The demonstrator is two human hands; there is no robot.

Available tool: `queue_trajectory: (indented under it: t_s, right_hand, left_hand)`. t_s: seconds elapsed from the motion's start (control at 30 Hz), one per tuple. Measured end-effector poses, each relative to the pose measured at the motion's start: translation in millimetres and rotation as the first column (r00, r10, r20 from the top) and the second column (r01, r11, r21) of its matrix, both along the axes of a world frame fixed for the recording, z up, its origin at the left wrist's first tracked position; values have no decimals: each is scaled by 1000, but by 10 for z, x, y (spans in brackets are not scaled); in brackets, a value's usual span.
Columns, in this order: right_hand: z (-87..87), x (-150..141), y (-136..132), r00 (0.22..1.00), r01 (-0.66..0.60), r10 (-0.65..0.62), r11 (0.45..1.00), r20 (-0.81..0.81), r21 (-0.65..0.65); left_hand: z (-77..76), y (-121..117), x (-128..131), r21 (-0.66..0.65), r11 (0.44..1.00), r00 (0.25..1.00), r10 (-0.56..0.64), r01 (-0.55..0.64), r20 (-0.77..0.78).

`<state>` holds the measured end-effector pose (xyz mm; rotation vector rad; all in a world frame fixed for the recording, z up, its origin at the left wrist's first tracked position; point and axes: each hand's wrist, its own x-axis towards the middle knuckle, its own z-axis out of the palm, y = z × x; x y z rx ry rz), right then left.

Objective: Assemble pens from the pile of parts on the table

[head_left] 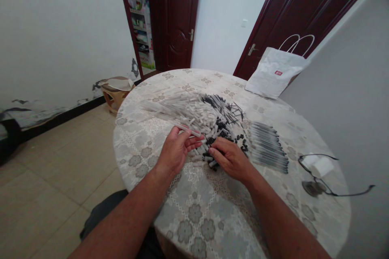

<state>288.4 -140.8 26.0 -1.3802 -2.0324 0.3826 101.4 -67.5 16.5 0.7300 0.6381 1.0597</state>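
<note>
My left hand (178, 149) is closed on a translucent white pen barrel (194, 131), held slantwise between thumb and fingers. Close by on the right, my right hand (229, 158) is pinched at the barrel's near end; what its fingertips hold is too small to make out. Under and beyond both hands spreads a heap of loose pen parts: long clear barrels (164, 105), short whitish tubes (203, 113), small black caps (225, 129) and thin dark refills (232, 111). To the right of my right hand, several pens (269, 145) lie side by side in a row.
The round table (194, 214) wears a patterned cloth. Eyeglasses (322, 182), white tissue (322, 166) and a small dark round object (313, 188) lie at the right. A white paper bag (273, 73) stands at the far right edge. A stool (114, 95) is on the floor beyond the left side.
</note>
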Motion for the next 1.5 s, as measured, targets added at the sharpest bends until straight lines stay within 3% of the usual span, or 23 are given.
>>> queue_trajectory:
  t_s: [0.43, 0.73, 0.83, 0.97, 1.13, 1.3, 1.43, 1.5]
  right_hand:
    - [-77, 45, 14, 989, -13, 13, 1000, 146, -4]
    - [-36, 121, 2, 993, 45, -41, 999, 114, -29]
    - [-17, 128, -2, 995, 91, -90, 996, 52, -24]
    - [-56, 52, -5, 973, 195, -191, 980, -130, 21]
    - [-218, -158, -26, 835, 265, -233, 964, -498, -7]
    - [-300, -321, -18, 743, 219, -215, 973, -634, -73]
    - [-221, -193, 43, 629, 253, -219, 965, -746, -70]
    - [-139, -23, 54, 651, 343, -302, 935, -697, -85]
  left_hand:
    - [5, -2, -13, 28, 1000, 1000, -2, 2, -1]
    - [-43, 1, -3, 58, 998, 988, -18, 27, -152]
    - [-37, -48, 24, 20, 996, 983, -84, 88, -165]
    - [-77, -136, 90, -49, 978, 977, -205, 202, -66]
    - [-147, -279, 197, -106, 957, 963, -269, 270, 22]
    - [-151, -363, 247, -144, 927, 938, -345, 346, 28]
    - [-114, -262, 181, -191, 934, 952, -286, 302, 106]
    - [-74, -169, 122, -210, 949, 965, -202, 234, 166]
